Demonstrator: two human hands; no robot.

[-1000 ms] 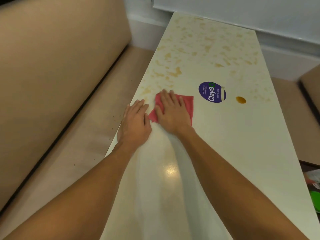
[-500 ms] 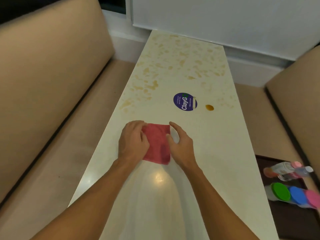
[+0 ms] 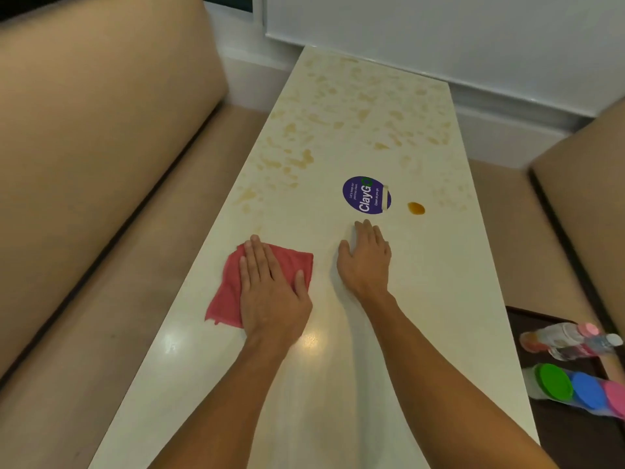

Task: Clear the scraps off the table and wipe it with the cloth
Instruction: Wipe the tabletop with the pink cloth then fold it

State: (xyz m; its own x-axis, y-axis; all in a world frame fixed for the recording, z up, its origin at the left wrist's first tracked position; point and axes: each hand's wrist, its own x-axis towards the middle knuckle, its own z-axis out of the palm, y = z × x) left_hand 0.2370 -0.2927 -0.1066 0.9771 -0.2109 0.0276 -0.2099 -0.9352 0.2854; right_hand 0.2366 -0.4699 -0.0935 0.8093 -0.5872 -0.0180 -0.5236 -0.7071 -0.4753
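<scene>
Switching hands: the left hand [image 3: 270,292] now presses flat on the cloth [image 3: 226,292], the right hand [image 3: 367,262] lies open at its 3 o'clock; stains [image 3: 299,160] remain at 12 o'clock.

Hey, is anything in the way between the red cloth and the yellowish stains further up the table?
Nothing visible. The cloth, under the left hand, has bare table ahead up to the stains. The purple sticker lies flat, off to the right.

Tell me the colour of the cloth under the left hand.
The cloth is a plain pinkish red, clearest in the head view.
</scene>
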